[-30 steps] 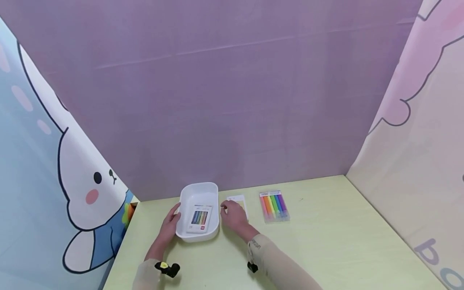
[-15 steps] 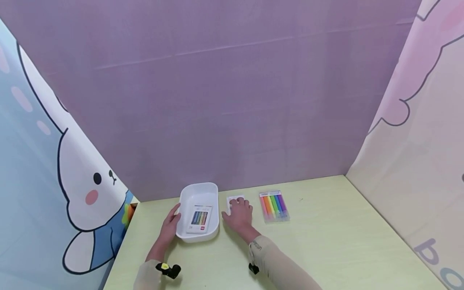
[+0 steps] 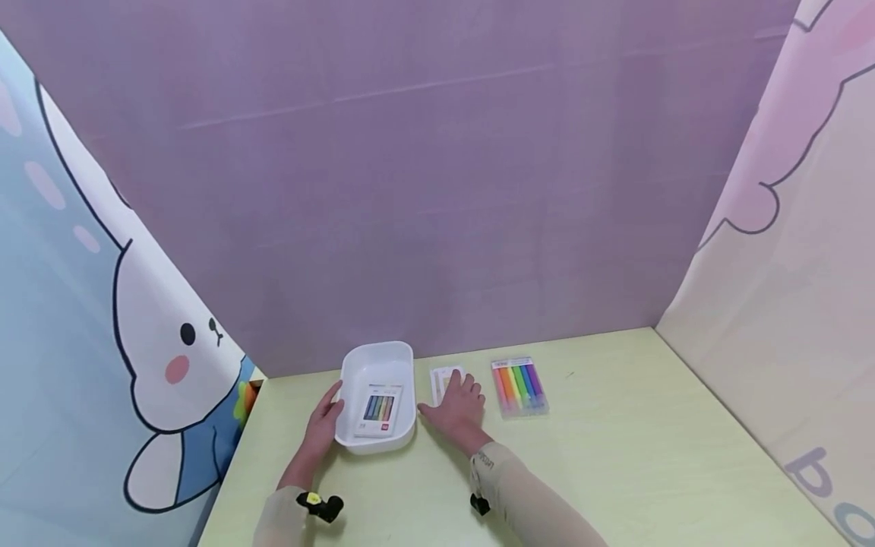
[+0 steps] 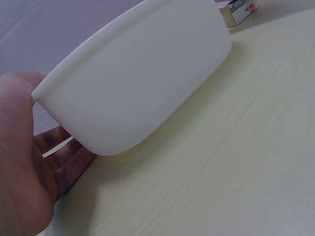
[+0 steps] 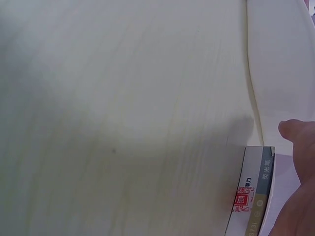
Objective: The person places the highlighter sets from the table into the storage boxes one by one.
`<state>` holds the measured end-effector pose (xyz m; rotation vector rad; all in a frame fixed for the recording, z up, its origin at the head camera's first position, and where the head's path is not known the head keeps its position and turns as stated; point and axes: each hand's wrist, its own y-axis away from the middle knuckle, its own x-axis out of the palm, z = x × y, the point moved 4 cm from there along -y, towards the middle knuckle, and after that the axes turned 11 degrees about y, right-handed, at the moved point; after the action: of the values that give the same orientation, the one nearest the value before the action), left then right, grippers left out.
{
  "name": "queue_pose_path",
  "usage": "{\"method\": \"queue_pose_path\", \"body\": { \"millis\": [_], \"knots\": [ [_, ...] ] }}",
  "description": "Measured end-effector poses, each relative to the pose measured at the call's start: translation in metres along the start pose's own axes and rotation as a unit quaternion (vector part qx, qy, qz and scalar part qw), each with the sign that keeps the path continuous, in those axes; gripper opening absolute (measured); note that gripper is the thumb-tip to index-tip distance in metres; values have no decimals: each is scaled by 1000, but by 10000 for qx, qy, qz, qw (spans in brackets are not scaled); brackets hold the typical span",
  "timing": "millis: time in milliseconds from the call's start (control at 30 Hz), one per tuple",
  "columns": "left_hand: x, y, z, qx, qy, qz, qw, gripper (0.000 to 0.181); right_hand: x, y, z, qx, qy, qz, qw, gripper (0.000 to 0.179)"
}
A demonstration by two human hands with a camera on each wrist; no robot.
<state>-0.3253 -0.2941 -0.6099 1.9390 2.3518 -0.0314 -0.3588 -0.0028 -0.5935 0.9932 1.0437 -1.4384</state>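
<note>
In the head view my left hand (image 3: 321, 427) grips the left side of a white plastic tray (image 3: 355, 368). The left wrist view shows the thumb at the tray's rim and the fingers beneath its wall (image 4: 142, 78). Inside the tray lies a flat white box (image 3: 376, 416) printed with coloured pens. My right hand (image 3: 458, 406) hovers with spread fingers over a slim white box (image 3: 439, 382), partly hiding it. From the right wrist, the edge of that highlighter box (image 5: 252, 194) shows grey, gold and red print, with the thumb (image 5: 290, 129) apart from it.
A clear case of rainbow-coloured markers (image 3: 519, 387) lies to the right of my right hand. The pale wooden table (image 3: 615, 441) meets a purple backdrop (image 3: 437, 190) behind the tray. Printed cartoon panels stand on both sides.
My right hand has shifted right over the slim box, and its curled fingers have spread out. More of the box's left side now shows. The left hand keeps its grip on the tray.
</note>
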Motion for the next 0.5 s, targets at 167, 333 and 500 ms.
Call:
{"method": "queue_pose_path", "body": {
  "millis": [167, 333, 500],
  "knots": [
    [1, -1, -1, 0, 39, -30, 10000, 49, 0, 0, -1, 10, -95, -5, 10000, 106],
    [2, 0, -2, -89, -8, -32, 10000, 48, 5, 0, -5, 66, -27, 64, 10000, 95],
    [1, 1, -5, -122, -75, 16, 9999, 49, 10, -3, -8, 127, -142, 32, 9998, 85]
  ]
}}
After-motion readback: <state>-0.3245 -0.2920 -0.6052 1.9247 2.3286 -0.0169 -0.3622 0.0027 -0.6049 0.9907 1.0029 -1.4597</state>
